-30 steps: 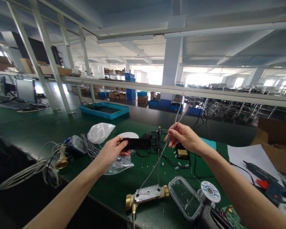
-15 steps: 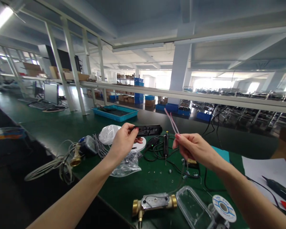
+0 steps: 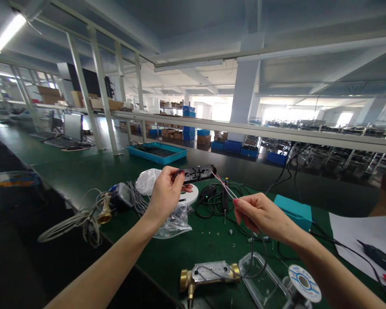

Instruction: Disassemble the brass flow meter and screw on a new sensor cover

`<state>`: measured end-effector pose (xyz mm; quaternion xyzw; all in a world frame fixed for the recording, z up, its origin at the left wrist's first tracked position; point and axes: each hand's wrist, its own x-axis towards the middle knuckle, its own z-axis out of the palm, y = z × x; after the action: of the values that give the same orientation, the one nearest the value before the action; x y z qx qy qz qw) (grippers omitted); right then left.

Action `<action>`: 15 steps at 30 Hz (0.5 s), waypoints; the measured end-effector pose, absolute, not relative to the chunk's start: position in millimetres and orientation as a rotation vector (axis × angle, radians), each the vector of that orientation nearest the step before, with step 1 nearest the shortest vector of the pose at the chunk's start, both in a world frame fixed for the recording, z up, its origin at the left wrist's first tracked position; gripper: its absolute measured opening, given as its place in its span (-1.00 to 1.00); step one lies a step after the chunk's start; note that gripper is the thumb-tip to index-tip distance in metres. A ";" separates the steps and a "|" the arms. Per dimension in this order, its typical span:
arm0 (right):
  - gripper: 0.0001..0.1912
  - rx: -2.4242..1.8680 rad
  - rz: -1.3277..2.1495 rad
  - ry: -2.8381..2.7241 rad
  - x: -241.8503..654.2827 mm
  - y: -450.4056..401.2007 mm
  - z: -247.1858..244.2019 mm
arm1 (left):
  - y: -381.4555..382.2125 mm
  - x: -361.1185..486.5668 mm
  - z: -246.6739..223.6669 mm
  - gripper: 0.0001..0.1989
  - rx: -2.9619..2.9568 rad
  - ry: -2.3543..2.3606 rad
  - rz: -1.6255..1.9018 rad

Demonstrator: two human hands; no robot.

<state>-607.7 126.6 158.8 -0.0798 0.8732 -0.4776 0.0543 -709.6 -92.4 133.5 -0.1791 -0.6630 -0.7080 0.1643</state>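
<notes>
My left hand [image 3: 167,195] grips one end of a long black plastic shell [image 3: 199,173], its hollow, ribbed inside facing me. Pinched in my right hand [image 3: 257,212] is a thin cable [image 3: 227,189] whose pinkish and whitish wire ends point at the shell's right end. The tips look very near the shell; I cannot tell whether they touch it. Below my right hand a grey cable loops down to a metal pipe fitting [image 3: 210,272] with brass ends. Behind the wires a soldering iron [image 3: 224,195] lies among black cords.
Beside the fitting are a clear plastic case [image 3: 263,279] and a solder spool [image 3: 304,283]. A teal box [image 3: 294,212] and white paper [image 3: 357,227] are at right. Clear bags [image 3: 172,225], coiled cable [image 3: 70,223] and a blue tray [image 3: 164,161] lie left and behind.
My right hand has lowered and tipped the wire ends leftward, from pointing up to the shell's right end. The shell has turned slightly in my left hand, showing more of its inside.
</notes>
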 end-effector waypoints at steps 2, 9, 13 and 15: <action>-0.57 -0.250 -1.446 2.659 -607.9 125.7 159.1 | -92.2 -706.4 134.0 -0.84 -0.519 -1.906 -1.988; -0.57 -0.230 -1.385 2.673 -608.4 120.9 161.5 | -91.8 -696.4 136.2 -0.84 -0.599 -1.923 -1.868; -0.57 -0.232 -1.379 2.678 -609.3 119.0 162.6 | -93.5 -693.0 134.5 -0.83 -0.640 -1.933 -1.791; -0.57 -0.240 -1.377 2.680 -610.4 118.0 163.2 | -94.5 -691.1 133.0 -0.81 -0.654 -1.937 -1.755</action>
<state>-610.4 118.0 163.2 -0.0793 0.8851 -0.4547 0.0596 -691.1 -94.5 133.0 -0.2368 -0.7010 -0.6351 0.2217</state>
